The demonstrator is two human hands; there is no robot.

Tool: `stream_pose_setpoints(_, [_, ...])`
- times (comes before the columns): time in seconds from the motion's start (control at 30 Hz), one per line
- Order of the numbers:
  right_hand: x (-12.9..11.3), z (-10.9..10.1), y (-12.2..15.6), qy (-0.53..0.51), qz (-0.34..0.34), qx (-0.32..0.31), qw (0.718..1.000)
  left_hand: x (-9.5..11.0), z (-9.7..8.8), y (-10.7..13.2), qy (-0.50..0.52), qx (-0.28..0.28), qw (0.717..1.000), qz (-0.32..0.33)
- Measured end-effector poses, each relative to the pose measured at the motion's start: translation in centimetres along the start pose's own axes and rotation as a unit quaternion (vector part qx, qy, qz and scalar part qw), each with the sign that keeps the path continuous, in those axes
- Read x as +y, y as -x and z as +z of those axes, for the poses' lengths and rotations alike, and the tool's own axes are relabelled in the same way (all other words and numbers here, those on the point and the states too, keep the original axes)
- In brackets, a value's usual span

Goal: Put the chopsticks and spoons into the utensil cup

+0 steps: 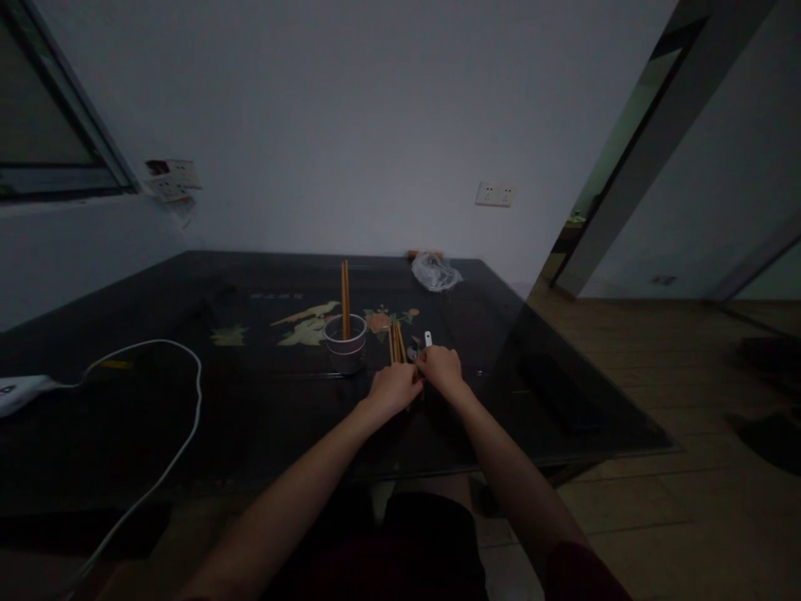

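My left hand (394, 388) is closed around a bundle of orange-brown chopsticks (396, 342) that lie on the dark glass table (250, 401). My right hand (441, 369) is closed beside it, pinching a small white-tipped utensil (428, 339) next to some metal pieces. The two hands touch. To their left stands a clear round cup (345, 342) with two upright chopsticks (345, 296) in it.
A white cable (181, 434) loops over the table's left side from a white power strip (18, 391). A crumpled clear plastic bag (435, 271) lies at the table's far edge. A dark flat object (554, 388) rests near the right edge. Wooden floor lies to the right.
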State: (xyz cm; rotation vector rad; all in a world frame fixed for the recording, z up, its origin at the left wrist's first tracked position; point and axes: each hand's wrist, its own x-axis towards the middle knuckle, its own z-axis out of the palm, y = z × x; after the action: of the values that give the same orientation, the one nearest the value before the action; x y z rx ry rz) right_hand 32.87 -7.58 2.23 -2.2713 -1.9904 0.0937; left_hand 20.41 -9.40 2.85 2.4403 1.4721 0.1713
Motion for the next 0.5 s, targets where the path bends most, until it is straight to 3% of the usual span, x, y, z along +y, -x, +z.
stream_pose_setpoints(0.5, [-0.58,-0.13,0.87,0.051,-0.037,0.034,0.997,-0.43,-0.05,0.2,-0.014,0.001,1.0,0.017])
